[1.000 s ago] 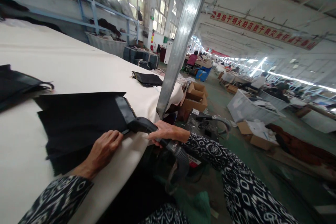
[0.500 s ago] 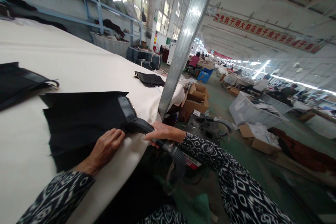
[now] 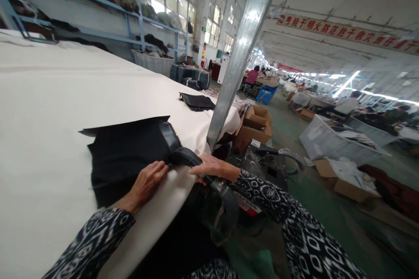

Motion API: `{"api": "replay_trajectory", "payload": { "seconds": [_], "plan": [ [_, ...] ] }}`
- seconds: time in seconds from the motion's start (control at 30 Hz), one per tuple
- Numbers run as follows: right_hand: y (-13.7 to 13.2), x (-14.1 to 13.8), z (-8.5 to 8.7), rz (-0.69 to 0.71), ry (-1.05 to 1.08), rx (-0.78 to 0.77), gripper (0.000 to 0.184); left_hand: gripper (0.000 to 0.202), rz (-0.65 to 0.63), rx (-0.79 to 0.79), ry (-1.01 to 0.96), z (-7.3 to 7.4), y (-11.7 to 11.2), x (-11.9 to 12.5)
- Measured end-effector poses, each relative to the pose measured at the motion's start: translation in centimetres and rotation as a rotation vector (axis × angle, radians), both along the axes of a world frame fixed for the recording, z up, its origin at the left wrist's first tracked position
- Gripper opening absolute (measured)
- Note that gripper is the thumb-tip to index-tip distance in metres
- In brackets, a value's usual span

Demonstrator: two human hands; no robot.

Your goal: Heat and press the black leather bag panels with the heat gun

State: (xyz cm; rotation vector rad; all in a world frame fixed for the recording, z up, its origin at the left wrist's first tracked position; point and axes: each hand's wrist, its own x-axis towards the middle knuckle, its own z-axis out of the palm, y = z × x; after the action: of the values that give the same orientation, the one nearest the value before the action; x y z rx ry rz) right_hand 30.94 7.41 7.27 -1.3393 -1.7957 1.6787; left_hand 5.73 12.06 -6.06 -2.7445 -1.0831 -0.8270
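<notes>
A black fabric piece (image 3: 131, 152) lies on the white-covered table (image 3: 42, 139), with a shiny dark panel (image 3: 170, 135) at its right end. My left hand (image 3: 149, 185) has its fingers curled at the near edge of that fabric, pinching or pressing it beside the nozzle. Wrapped round the black handle of a vacuum hose (image 3: 183, 156), my right hand (image 3: 211, 168) keeps the nozzle end against the fabric's near right corner. A ribbed grey hose (image 3: 227, 198) runs down from the handle. The fingertips of my left hand are partly hidden.
A metal post (image 3: 244, 43) rises at the table's far right corner. Beyond my hands lies a folded black piece (image 3: 198, 102). Right of the table stand a dark machine (image 3: 262, 165) with a second hose, cardboard boxes (image 3: 257, 126) and a white bin (image 3: 327, 139).
The view has turned slightly left. A black piece at the far left of the table is gone from sight. Both hands keep nearly the same place at the fabric's edge.
</notes>
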Motion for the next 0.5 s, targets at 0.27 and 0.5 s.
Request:
{"api": "replay_trajectory", "payload": {
  "seconds": [0.27, 0.5],
  "plan": [
    [1.8, 1.7, 1.5, -0.266, 0.009, 0.159, 0.022, 0.038, 0.012, -0.292, 0.047, 3.3, 0.8, 0.3],
    [0.4, 2.8, 1.1, -0.173, 0.041, 0.179, 0.026, 0.045, 0.443, -0.271, 0.055, 8.3, 10.0, -2.2]
  ]
}}
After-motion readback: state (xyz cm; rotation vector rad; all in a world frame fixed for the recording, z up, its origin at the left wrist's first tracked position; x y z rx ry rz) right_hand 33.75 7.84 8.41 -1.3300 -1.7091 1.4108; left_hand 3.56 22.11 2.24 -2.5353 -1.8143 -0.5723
